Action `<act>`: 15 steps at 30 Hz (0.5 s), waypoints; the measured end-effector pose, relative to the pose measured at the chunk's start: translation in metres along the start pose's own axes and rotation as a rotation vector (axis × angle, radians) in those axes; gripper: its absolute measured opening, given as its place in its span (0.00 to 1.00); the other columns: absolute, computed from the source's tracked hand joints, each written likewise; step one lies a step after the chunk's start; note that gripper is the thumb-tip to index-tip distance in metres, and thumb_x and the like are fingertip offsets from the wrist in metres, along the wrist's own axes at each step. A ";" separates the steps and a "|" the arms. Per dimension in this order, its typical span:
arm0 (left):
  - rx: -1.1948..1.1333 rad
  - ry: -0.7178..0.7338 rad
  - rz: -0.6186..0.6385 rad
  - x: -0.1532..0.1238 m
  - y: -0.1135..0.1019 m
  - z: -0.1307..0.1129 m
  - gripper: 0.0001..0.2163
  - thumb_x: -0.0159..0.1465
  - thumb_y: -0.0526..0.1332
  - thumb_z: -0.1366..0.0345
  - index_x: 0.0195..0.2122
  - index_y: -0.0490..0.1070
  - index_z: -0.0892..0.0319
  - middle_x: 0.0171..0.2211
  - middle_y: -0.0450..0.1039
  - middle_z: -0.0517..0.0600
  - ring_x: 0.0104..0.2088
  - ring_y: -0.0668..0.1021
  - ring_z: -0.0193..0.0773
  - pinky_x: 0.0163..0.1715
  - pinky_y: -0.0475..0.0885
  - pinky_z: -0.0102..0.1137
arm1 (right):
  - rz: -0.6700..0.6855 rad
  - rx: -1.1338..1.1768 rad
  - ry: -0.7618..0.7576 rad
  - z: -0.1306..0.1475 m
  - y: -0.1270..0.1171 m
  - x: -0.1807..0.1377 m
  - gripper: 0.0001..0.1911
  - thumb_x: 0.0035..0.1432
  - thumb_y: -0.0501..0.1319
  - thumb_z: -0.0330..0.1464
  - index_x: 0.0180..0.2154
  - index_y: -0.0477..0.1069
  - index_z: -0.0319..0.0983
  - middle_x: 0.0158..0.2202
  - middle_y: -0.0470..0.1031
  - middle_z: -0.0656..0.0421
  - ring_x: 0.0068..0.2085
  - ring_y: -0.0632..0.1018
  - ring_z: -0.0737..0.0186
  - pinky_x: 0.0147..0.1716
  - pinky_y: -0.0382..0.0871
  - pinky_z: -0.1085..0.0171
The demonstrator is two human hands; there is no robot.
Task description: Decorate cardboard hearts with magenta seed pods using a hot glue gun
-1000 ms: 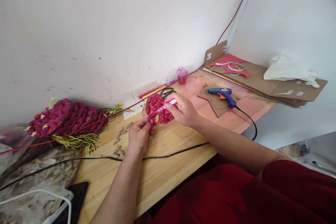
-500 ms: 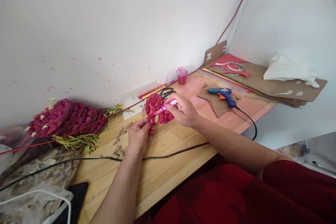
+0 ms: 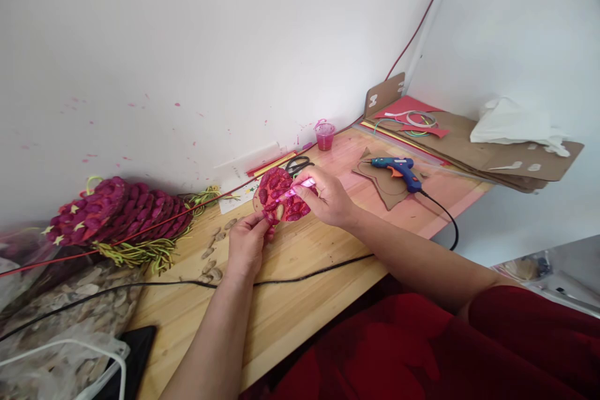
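Observation:
My left hand pinches the lower left edge of a round craft piece covered with magenta-painted peanut shells. One pale, unpainted peanut shell shows near its lower edge. My right hand is closed around a paintbrush with a pink-smeared white handle. The brush slants down to the left over the craft piece; whether its tip touches a shell is hard to tell. Behind my hands stands a clear cup of pink paint, by the wall.
Finished-looking magenta pieces are stacked at left, above a bag of peanut shells. Loose shells lie left of my hand. Black scissors, a blue glue gun and cardboard sheets lie behind and right. A black cord crosses the table.
The brush in my right hand has shifted slightly, its handle end a little lower and further left. My left hand and the craft piece stay almost still.

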State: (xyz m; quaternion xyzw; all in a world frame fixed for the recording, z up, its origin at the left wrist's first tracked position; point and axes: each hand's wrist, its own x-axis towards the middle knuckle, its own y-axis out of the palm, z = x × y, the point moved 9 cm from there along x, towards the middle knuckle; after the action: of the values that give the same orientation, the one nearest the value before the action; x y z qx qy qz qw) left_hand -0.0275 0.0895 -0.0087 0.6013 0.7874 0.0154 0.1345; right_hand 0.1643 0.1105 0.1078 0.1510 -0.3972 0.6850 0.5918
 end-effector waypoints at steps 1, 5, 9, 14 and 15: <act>0.008 -0.003 0.002 0.000 0.000 0.000 0.14 0.41 0.74 0.63 0.28 0.79 0.64 0.20 0.73 0.46 0.18 0.69 0.27 0.19 0.63 0.23 | 0.003 -0.010 0.001 0.000 0.000 0.000 0.04 0.64 0.58 0.33 0.36 0.69 0.40 0.33 0.74 0.57 0.37 0.74 0.60 0.38 0.66 0.61; 0.020 -0.010 0.001 0.000 0.000 0.001 0.14 0.42 0.74 0.63 0.28 0.79 0.64 0.20 0.73 0.46 0.18 0.69 0.27 0.19 0.64 0.23 | -0.019 -0.029 0.003 -0.002 -0.003 0.001 0.05 0.64 0.58 0.33 0.35 0.68 0.39 0.32 0.72 0.57 0.35 0.73 0.60 0.36 0.66 0.62; 0.019 0.010 0.011 0.001 0.001 0.000 0.14 0.42 0.74 0.63 0.29 0.79 0.65 0.21 0.73 0.47 0.18 0.69 0.27 0.19 0.64 0.23 | -0.018 -0.005 -0.013 -0.001 -0.002 0.001 0.05 0.65 0.58 0.33 0.37 0.69 0.39 0.33 0.73 0.57 0.36 0.73 0.61 0.37 0.66 0.62; 0.037 0.001 0.006 0.001 0.000 0.001 0.14 0.43 0.74 0.63 0.29 0.79 0.65 0.19 0.73 0.47 0.18 0.69 0.27 0.19 0.64 0.23 | -0.009 -0.053 -0.003 -0.003 0.000 0.001 0.04 0.63 0.59 0.33 0.36 0.69 0.39 0.32 0.73 0.57 0.37 0.73 0.60 0.37 0.66 0.62; 0.033 0.001 0.003 0.001 0.000 0.001 0.14 0.43 0.74 0.63 0.29 0.79 0.64 0.20 0.73 0.47 0.18 0.69 0.27 0.19 0.64 0.23 | -0.021 -0.056 0.002 -0.003 -0.002 0.001 0.04 0.63 0.59 0.33 0.35 0.68 0.39 0.32 0.73 0.57 0.37 0.73 0.60 0.37 0.66 0.62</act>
State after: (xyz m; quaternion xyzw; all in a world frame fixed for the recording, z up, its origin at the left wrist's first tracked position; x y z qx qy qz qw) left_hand -0.0272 0.0899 -0.0100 0.6048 0.7867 0.0030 0.1240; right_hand 0.1665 0.1134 0.1068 0.1378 -0.4141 0.6674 0.6034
